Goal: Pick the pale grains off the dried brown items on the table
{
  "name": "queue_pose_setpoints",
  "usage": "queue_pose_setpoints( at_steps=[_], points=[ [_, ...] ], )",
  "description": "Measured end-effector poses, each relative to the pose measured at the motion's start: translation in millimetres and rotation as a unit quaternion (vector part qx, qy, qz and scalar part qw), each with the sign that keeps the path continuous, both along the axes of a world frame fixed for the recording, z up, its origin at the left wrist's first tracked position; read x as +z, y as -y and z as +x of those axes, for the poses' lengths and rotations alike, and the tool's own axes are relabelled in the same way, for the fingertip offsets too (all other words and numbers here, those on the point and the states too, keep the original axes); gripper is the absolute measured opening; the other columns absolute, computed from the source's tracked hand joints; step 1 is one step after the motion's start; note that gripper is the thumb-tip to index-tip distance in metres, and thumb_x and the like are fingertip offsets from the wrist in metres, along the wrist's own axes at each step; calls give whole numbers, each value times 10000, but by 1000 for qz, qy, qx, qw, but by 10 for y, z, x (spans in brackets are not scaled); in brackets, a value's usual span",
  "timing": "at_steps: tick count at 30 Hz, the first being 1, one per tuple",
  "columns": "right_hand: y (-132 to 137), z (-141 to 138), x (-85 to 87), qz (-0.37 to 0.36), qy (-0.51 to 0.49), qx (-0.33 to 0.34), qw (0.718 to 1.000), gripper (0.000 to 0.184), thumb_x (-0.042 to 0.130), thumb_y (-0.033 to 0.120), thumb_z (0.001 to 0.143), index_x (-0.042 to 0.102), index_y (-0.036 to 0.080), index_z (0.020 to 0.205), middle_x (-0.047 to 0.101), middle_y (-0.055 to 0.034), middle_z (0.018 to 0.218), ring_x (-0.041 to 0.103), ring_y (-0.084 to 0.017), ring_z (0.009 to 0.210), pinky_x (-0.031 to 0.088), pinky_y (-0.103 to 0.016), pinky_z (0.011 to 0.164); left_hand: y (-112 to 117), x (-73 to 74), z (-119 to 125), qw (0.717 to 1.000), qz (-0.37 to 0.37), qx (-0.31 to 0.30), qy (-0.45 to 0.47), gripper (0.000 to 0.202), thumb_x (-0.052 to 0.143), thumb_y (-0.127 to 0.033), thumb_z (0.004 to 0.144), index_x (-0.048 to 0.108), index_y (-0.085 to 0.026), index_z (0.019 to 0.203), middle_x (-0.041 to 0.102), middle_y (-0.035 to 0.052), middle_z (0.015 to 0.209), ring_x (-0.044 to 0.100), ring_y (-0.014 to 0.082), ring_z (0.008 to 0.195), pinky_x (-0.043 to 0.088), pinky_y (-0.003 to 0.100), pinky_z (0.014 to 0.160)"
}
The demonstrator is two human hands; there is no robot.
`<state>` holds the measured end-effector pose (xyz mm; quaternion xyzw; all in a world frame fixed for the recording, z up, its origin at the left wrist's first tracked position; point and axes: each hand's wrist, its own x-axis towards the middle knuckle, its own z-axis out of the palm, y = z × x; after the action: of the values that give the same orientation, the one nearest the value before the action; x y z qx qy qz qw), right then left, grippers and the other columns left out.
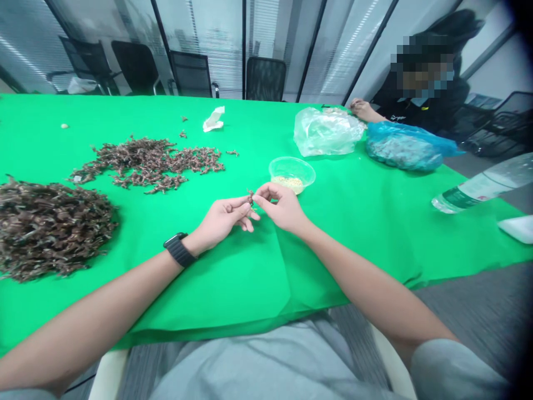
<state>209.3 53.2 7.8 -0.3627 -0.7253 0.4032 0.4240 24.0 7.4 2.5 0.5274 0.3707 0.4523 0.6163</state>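
My left hand [227, 218], with a dark watch on the wrist, pinches a small dried brown piece [250, 197] between thumb and forefinger; its other fingers are loosely bent. The thumb and fingertips of my right hand [281, 206] are closed at the same piece from the right; whether they grip part of it cannot be made out. Just behind my right hand stands a clear plastic bowl [307, 176] with small pale yellow bits [291, 182] in the bottom. To the left lie a large heap of similar dried brown pieces [50, 228] and a flatter, spread pile [145, 158] farther back.
A green cloth [233, 278] covers the table. Toward the back are a crumpled white tissue [214, 119], a clear plastic bag [325, 133] and a filled blue bag [406, 147]. A plastic bottle [478, 186] is at the right. Another person [428, 94] sits at the far right corner.
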Motion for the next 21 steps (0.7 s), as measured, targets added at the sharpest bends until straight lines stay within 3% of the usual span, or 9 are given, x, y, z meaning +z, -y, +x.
queue_pose_setpoints(
  at_steps=[5, 8, 17, 21],
  points=[
    [19, 35, -5, 149, 99, -9, 984, 168, 563, 344, 957, 654, 212, 908, 654, -29, 796, 559, -153, 691, 437, -299, 660, 0, -17, 5, 999, -22, -6, 23, 511, 766, -446, 863, 702, -108, 1241, 783, 137, 962, 698, 133, 602, 530, 236, 582],
    [33, 28, -16, 174, 116, -13, 978, 178, 536, 335, 974, 642, 210, 906, 653, -36, 806, 559, -159, 701, 432, -306, 672, 1, -18, 9, 1000, -18, -6, 20, 524, 768, -458, 858, 701, -110, 1244, 783, 133, 950, 702, 137, 601, 530, 240, 581],
    [73, -44, -7, 29, 19, -26, 999, 169, 619, 346, 903, 655, 193, 842, 665, -15, 724, 579, -132, 631, 449, -269, 587, 10, -34, 41, 1000, 11, 23, -18, 592, 755, -458, 869, 649, -105, 1332, 786, 121, 931, 698, 133, 577, 532, 239, 564],
    [30, -36, 1, -126, -48, 9, 991, 302, 695, 478, 834, 633, 184, 809, 622, 6, 656, 529, -108, 534, 424, -248, 494, 19, -25, 40, 999, 29, 24, -38, 624, 747, -468, 873, 629, -108, 1369, 785, 116, 919, 701, 140, 577, 536, 246, 566]
  ],
)
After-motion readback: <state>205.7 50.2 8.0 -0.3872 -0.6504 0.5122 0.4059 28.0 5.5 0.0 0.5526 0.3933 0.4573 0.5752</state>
